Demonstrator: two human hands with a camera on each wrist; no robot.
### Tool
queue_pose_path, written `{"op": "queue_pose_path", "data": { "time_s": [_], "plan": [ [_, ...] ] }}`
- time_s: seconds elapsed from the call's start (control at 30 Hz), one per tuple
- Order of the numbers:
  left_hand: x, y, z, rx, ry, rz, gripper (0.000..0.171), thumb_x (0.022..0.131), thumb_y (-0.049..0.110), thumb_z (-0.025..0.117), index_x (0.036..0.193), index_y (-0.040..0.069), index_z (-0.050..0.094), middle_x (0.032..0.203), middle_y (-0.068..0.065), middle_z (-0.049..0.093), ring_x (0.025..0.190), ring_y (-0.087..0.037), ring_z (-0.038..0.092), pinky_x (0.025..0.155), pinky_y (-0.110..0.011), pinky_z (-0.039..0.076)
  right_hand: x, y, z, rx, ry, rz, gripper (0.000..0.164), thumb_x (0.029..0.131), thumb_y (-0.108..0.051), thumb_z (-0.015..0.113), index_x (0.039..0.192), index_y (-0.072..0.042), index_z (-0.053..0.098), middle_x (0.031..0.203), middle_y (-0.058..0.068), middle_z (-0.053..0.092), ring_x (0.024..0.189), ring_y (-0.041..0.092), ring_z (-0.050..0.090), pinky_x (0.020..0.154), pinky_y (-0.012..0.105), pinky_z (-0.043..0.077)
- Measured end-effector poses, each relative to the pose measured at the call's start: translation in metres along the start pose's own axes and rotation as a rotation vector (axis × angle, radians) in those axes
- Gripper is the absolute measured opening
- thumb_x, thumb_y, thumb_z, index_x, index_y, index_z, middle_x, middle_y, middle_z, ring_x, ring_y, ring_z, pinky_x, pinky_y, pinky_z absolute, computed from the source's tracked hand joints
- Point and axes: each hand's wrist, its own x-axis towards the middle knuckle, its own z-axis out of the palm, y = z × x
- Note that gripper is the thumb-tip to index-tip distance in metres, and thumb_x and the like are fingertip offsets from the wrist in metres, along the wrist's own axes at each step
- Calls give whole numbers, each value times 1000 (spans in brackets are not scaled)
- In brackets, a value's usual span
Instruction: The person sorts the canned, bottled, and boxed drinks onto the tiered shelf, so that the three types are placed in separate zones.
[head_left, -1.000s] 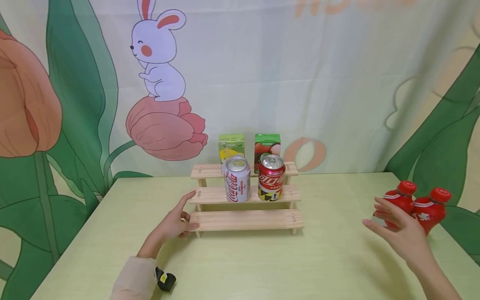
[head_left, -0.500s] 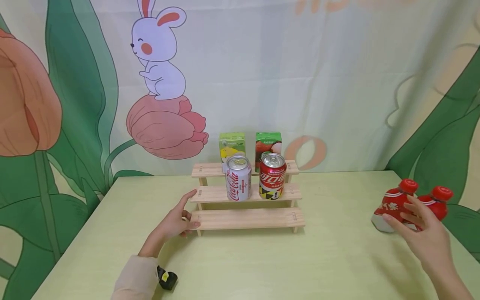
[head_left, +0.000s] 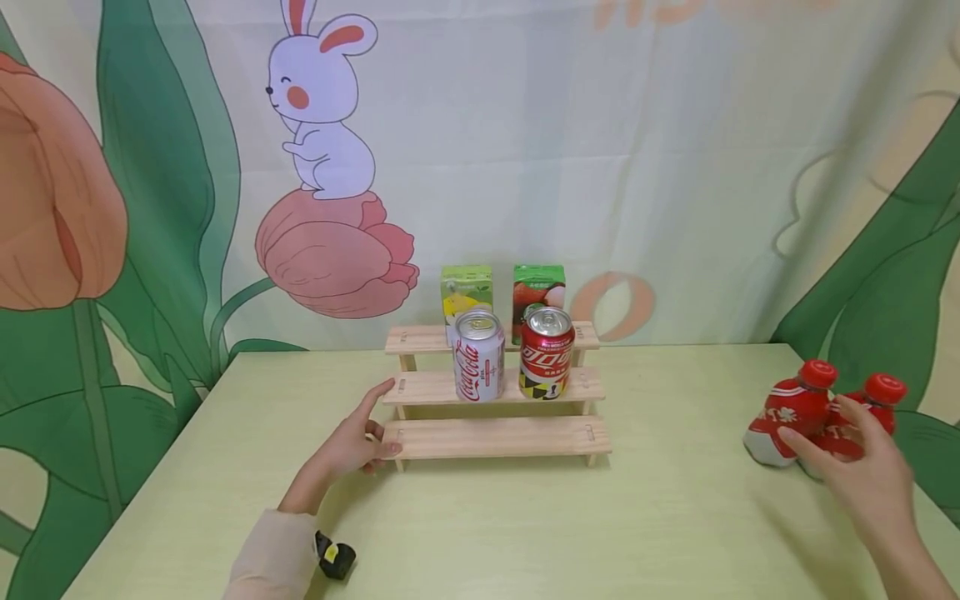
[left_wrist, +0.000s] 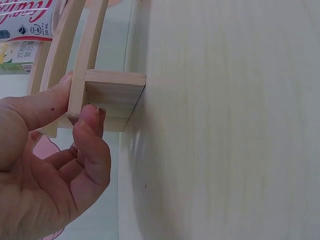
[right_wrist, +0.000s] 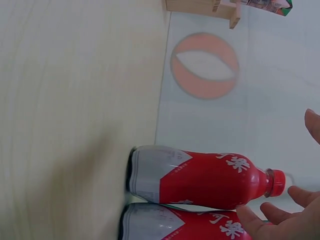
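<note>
Behind everything, can see a cloth backdrop (head_left: pixel 495 167), printed at left with a white rabbit (head_left: pixel 322 108) on a pink tulip. At lower left, below the rabbit, can see a light sleeve (head_left: pixel 270 550) with a small black object (head_left: pixel 335 557) just beside the cuff. Gripping the left end of a three-step wooden rack (head_left: pixel 487 437) with the left hand (head_left: pixel 348 446) — a narrow hold, with curled fingers at the front step. Further along, can make out a pear carton (head_left: pixel 467 296) on the top step behind a white can (head_left: pixel 480 358) on the middle one, then a lychee carton (head_left: pixel 538 287) behind a red can (head_left: pixel 547 358). Across the pale table (head_left: pixel 660 517), at far right, can see two upright bottles side by side: the left bottle (right_wrist: pixel 215 180) and the right bottle (right_wrist: pixel 195 227), both red-capped. Holding the right hand (head_left: pixel 873 479) wide beside these, with spread fingers — cannot tell touching from merely near.
</note>
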Motion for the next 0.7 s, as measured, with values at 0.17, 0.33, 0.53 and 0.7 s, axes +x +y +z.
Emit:
{"op": "queue_pose_path", "data": {
  "time_s": [0.17, 0.33, 0.53, 0.7],
  "plan": [
    [-1, 0, 0, -6, 2, -12, 91, 78, 2, 70, 142, 39, 17, 75, -12, 49, 55, -23, 52, 46, -32, 45, 6, 6, 4, 37, -9, -3, 90, 83, -42, 63, 146, -4, 10, 141, 28, 25, 118, 45, 31, 60, 11, 42],
    [-1, -1, 1, -4, -1, -11, 91, 78, 3, 70, 142, 39, 17, 75, -12, 49, 55, -23, 52, 46, -32, 45, 15, 8, 8, 52, -37, -29, 93, 83, -41, 63, 146, -5, 4, 146, 23, 18, 124, 45, 27, 79, 21, 47],
    [-1, 0, 0, 3, 7, -24, 91, 78, 2, 70, 142, 41, 17, 75, -13, 49, 55, -24, 53, 46, -32, 45, 20, 8, 13, 77, -49, -53, 92, 84, -39, 63, 145, -2, 5, 142, 29, 21, 117, 47, 31, 55, 11, 40],
    [-1, 1, 0, 6, 5, -15, 91, 78, 3, 70, 142, 40, 17, 75, -13, 49, 55, -23, 53, 46, -31, 45, 22, 5, 18, 83, -58, -62, 92, 83, -40, 63, 146, -6, 7, 143, 28, 20, 116, 48, 31, 57, 13, 37]
  ]
}}
